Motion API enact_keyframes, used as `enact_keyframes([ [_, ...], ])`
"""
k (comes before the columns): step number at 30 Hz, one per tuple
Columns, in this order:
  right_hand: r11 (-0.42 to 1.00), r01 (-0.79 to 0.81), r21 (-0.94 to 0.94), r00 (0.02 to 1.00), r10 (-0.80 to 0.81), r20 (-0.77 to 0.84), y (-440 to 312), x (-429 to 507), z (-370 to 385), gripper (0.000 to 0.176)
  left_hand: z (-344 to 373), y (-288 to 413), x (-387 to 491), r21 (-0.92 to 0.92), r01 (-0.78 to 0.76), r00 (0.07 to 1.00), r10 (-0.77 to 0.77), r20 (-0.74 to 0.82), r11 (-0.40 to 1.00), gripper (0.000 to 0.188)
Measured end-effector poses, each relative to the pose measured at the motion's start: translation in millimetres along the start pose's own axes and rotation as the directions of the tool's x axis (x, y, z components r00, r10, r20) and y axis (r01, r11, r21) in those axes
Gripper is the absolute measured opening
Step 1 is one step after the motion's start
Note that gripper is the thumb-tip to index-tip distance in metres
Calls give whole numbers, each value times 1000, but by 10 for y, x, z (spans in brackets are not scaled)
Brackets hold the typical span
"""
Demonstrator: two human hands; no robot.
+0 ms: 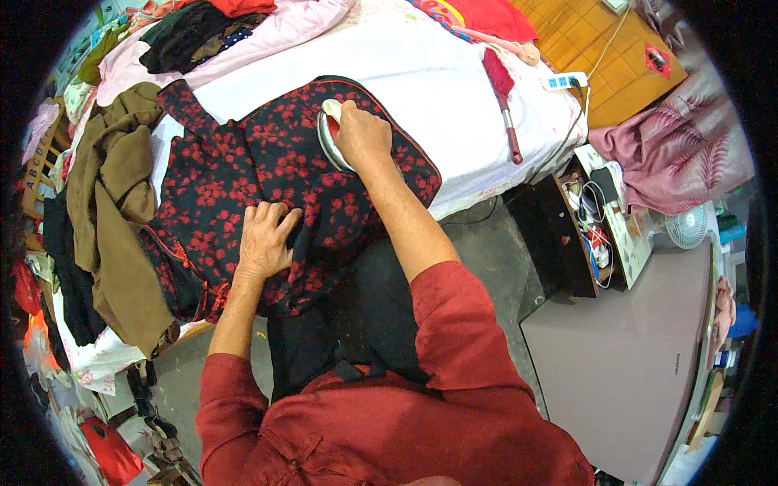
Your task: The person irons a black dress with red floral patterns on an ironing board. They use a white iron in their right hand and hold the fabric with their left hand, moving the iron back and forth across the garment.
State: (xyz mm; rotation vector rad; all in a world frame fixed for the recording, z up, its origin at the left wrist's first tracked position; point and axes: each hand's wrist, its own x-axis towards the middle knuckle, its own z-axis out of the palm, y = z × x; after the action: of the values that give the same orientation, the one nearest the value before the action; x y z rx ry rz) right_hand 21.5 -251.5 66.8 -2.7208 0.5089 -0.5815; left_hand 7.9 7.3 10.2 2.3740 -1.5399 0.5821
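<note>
A black garment with red flowers and red piping (209, 179) is spread over a white cloth (413, 73) on a bed-like surface, its near part hanging over the edge. My right hand (364, 136) grips the pale handle of a clothes iron (327, 146), which rests on the garment right of its middle. The palm hides much of the iron's body. Lower and to the left, my left hand (264, 237) lies on the fabric, thumb apart from the bent fingers. Beside that thumb the cloth bunches into a fold. Red knotted trim (216, 297) shows at the near left edge.
Brown trousers (115, 212) lie to the left, with piled clothes (200, 36) beyond. A red-handled brush (504, 106) lies at right. A power strip (562, 81) and its cord sit near the corner, above an open drawer (592, 243) of cables.
</note>
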Motion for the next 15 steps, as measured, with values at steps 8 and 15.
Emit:
enact_keyframes([
  [8, 1000, 10, -17, 1000, -10, 7, -28, -41, -66, 12, 19, -15, -21, 1, 6, 1000, -6, 20, 1000, 49],
  [15, 1000, 3, -23, 1000, -3, 26, -11, -20, -56, 13, 1, 7, -9, -2, 14, 999, -14, 32, 1000, 50],
])
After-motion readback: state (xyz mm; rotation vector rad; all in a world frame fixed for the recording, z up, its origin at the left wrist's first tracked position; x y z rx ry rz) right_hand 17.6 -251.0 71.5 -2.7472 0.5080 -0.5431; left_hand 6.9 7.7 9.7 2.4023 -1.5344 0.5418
